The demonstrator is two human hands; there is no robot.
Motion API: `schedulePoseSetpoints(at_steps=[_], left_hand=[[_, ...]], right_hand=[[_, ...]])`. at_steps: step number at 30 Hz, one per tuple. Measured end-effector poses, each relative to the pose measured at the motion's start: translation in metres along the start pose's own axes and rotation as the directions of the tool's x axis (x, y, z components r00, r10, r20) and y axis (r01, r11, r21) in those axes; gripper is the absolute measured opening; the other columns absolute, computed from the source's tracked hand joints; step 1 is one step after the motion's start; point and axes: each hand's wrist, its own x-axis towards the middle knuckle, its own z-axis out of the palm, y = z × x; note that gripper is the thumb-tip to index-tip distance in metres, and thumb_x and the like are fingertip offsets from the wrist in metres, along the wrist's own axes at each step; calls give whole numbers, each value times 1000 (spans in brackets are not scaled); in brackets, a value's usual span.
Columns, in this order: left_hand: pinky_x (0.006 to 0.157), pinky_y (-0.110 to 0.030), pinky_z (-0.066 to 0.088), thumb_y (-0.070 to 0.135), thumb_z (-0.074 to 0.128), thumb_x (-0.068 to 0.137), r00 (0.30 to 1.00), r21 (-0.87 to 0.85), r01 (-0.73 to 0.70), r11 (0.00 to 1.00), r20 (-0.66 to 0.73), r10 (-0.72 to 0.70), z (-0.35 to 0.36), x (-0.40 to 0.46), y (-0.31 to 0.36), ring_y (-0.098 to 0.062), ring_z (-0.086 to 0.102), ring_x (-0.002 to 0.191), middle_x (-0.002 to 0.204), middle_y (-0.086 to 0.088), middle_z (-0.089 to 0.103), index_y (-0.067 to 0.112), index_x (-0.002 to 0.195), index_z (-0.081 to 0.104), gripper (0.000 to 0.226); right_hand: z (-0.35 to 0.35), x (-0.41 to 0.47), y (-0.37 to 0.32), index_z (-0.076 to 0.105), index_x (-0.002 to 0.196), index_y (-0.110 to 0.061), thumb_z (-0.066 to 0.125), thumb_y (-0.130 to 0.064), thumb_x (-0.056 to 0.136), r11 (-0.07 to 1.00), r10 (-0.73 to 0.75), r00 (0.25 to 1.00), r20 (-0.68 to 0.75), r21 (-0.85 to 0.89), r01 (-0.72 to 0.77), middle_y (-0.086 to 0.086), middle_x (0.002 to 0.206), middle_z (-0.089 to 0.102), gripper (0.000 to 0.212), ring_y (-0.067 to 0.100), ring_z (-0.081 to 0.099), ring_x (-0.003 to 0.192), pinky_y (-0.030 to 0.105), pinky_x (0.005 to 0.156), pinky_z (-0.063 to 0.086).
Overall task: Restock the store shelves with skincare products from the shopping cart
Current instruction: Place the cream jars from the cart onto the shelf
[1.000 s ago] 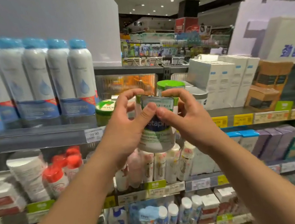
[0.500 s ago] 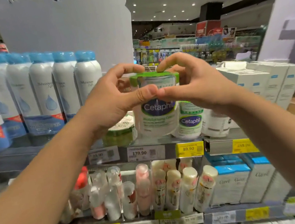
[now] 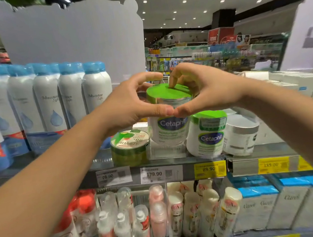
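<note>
Both hands around big Cetaphil jar (image 3: pixel 170 130) with green lid, at front of upper shelf (image 3: pixel 178 162). Left hand (image 3: pixel 127 106) wraps jar's left side, right hand (image 3: pixel 206 91) its right; fingers curled round lid rim, thumbs meeting in front, right fingertips (image 3: pixel 171 83) on lid top. Jar's base at shelf level; cannot tell if resting. Smaller Cetaphil jar (image 3: pixel 207 134) just beside on right, aloe tub (image 3: pixel 130 148) just left. Blue-capped spray bottles (image 3: pixel 72 96) farther left.
</note>
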Motion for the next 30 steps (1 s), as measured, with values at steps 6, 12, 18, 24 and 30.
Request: schedulePoseSetpoints(at_steps=[6, 12, 18, 24, 30], left_hand=[[99, -44, 58, 55, 101, 42, 1000, 1, 14, 1000, -6, -14, 6, 6, -17, -24, 70, 115, 135, 0, 61, 42, 139, 56, 108], [102, -44, 56, 57, 98, 47, 1000, 86, 22, 996, 13, -23, 8, 9, -25, -22, 66, 122, 135, 12, 60, 43, 143, 51, 107], [104, -43, 55, 56, 100, 47, 998, 124, 42, 991, 40, -47, 12, 12, -30, -18, 64, 124, 134, 12, 61, 45, 141, 50, 106], [106, -41, 53, 46, 97, 59, 996, 259, 52, 965, 58, -69, 13, 9, -34, -14, 62, 122, 134, 9, 60, 42, 144, 48, 98], [103, -32, 51, 49, 91, 69, 994, 337, 49, 940, 71, -77, 12, 9, -35, -7, 59, 120, 133, 13, 61, 38, 142, 53, 84]], right_hand=[[6, 4, 13, 59, 119, -39, 93, -50, 67, 999, 23, 1000, 21, -49, -22, -8, 125, 61, 63, 11, 61, 112, 33, 92, 52], [11, 8, 19, 59, 128, -39, 92, -44, 71, 996, 32, 998, 57, -86, -27, -8, 124, 62, 66, 6, 60, 112, 33, 94, 51], [9, 9, 17, 57, 128, -43, 91, -48, 70, 981, 79, 991, 111, -184, -57, -10, 123, 60, 67, 13, 58, 110, 30, 88, 44], [15, 7, 14, 55, 132, -45, 86, -59, 68, 953, 105, 984, 145, -299, -57, -12, 123, 58, 73, 16, 52, 118, 41, 104, 41], [20, 8, 22, 56, 138, -41, 81, -65, 73, 959, 124, 978, 170, -273, -74, -10, 135, 61, 74, 14, 59, 119, 40, 103, 49]])
